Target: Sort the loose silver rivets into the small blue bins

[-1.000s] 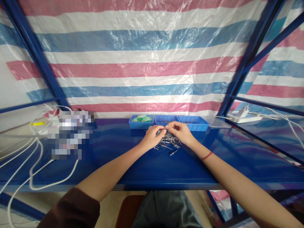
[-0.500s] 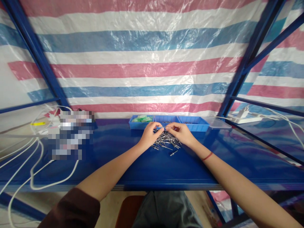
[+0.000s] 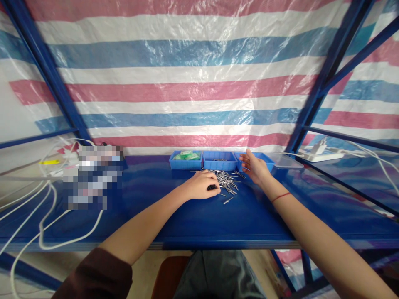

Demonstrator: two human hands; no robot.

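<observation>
A heap of silver blind rivets lies on the blue tabletop, with one loose rivet in front of it. At the heap's left side is my left hand, palm down, its fingers curled and thumb and fingertips close together among the rivets. What those fingertips hold is hidden. My right hand is over the front of the right blue bin, turned sideways, fingers apart, nothing visible in it. A few rivets lie in the middle blue bin.
Green-and-clear plastic packets fill the left blue bin. A clear lid lies to the right of the bins. White cables and a blurred-out item are at the left. A white power strip sits at the right.
Both hands were together above the heap, with a rivet between their fingertips. They have parted: my left hand went down to the heap, and my right moved right to the bin and opened.
</observation>
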